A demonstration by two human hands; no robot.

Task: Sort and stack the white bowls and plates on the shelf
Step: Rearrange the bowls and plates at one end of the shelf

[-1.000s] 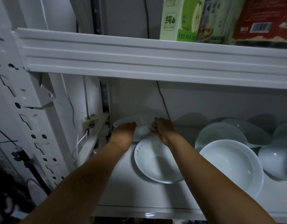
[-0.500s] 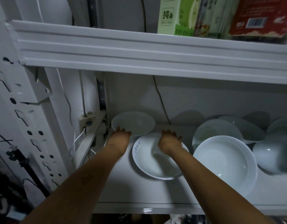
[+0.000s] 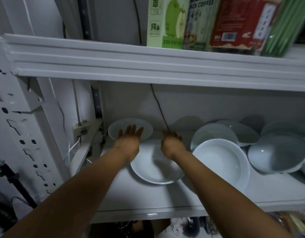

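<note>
Head view: both your hands are inside the lower shelf [image 3: 148,200], fingers spread, gripping nothing. Left hand [image 3: 129,141] sits in front of the tilted plate [image 3: 114,129] leaning at the back left; contact there can't be confirmed. Right hand [image 3: 172,145] hovers above the far rim of the shallow bowl [image 3: 153,170] lying flat between your forearms. Larger white bowl [image 3: 222,162] sits just right of it, tipped toward you. More plates and bowls [image 3: 277,152] lean together further right. Upper shelf carries a pear juice carton [image 3: 167,23] and other packages.
</note>
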